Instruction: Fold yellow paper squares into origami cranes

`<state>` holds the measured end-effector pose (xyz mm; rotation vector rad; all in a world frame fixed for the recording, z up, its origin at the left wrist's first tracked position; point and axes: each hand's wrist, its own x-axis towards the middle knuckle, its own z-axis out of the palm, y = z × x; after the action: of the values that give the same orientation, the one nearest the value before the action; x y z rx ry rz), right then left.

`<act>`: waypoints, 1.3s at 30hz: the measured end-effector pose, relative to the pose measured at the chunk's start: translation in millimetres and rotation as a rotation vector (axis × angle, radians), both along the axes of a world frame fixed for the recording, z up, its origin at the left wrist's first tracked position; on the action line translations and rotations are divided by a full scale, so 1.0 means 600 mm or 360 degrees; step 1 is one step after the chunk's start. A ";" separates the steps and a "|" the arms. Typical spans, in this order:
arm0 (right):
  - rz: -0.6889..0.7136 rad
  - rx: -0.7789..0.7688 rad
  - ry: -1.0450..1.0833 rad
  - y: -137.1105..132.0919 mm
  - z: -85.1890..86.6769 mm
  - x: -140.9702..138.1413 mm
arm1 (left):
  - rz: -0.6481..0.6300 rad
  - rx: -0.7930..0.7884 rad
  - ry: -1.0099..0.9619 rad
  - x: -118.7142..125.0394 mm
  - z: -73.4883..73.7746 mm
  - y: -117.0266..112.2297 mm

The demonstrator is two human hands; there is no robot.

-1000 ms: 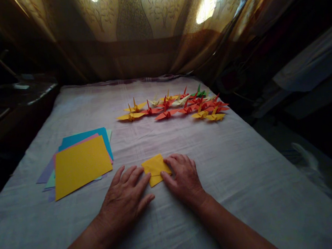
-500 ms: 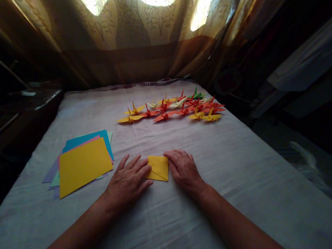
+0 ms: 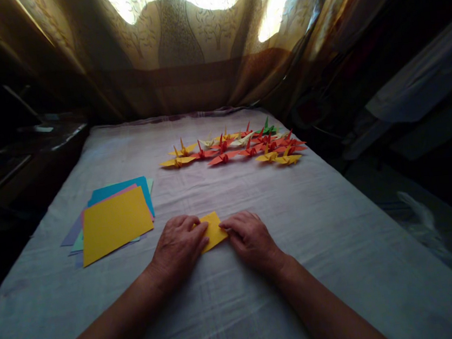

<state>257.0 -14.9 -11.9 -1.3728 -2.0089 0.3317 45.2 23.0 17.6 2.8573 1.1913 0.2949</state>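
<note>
A small folded square of yellow origami paper lies on the cloth-covered table, turned at a slant between my hands. My left hand is closed on its left side, the thumb over the paper and the fingers curled at the edge. At the right corner, my right hand pinches the paper between thumb and fingers. The undersides of the paper and the fingertips beneath it are hidden.
To the left lies a fanned stack of coloured paper sheets, a yellow one on top. Several folded paper cranes in red, yellow, cream and green stand toward the back right. A patterned curtain hangs behind the white tablecloth.
The yellow paper has turned from lying nearly square to a slant. My left fingers, spread out flat before, have curled in on its edge; my right fingers have closed on the right corner.
</note>
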 end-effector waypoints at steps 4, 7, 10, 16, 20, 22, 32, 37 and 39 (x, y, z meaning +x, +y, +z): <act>0.0078 0.0039 -0.0093 0.002 -0.001 0.004 | -0.0076 0.0048 -0.0138 -0.009 -0.013 0.001; 0.0128 0.0048 -0.0189 0.004 0.004 0.009 | -0.0122 0.0091 -0.0216 -0.012 -0.017 0.000; 0.0158 0.0021 -0.0296 0.004 0.012 0.013 | -0.0171 0.0075 -0.0253 -0.017 -0.019 -0.006; 0.0179 -0.0023 -0.0344 0.015 0.021 0.008 | -0.0202 0.0078 -0.0338 -0.037 -0.022 -0.026; 0.0152 -0.0087 -0.0314 0.029 0.021 -0.002 | -0.0172 0.0035 -0.0394 -0.041 -0.024 -0.032; 0.0121 -0.0103 -0.0294 0.034 0.021 -0.006 | -0.0176 0.0030 -0.0410 -0.041 -0.026 -0.033; -0.0059 -0.0132 -0.0244 0.036 0.019 -0.021 | -0.0132 0.0037 -0.0421 -0.038 -0.020 -0.037; -0.0080 -0.0125 -0.0219 0.034 0.014 -0.024 | -0.0170 0.0099 -0.0387 -0.037 -0.023 -0.038; -0.0101 -0.0116 -0.0213 0.034 0.012 -0.026 | -0.0210 0.0131 -0.0350 -0.039 -0.025 -0.037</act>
<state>241.6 5.2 -4.6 -1.5368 -2.0737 0.2936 22.0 0.7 2.5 2.8611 0.9683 0.6470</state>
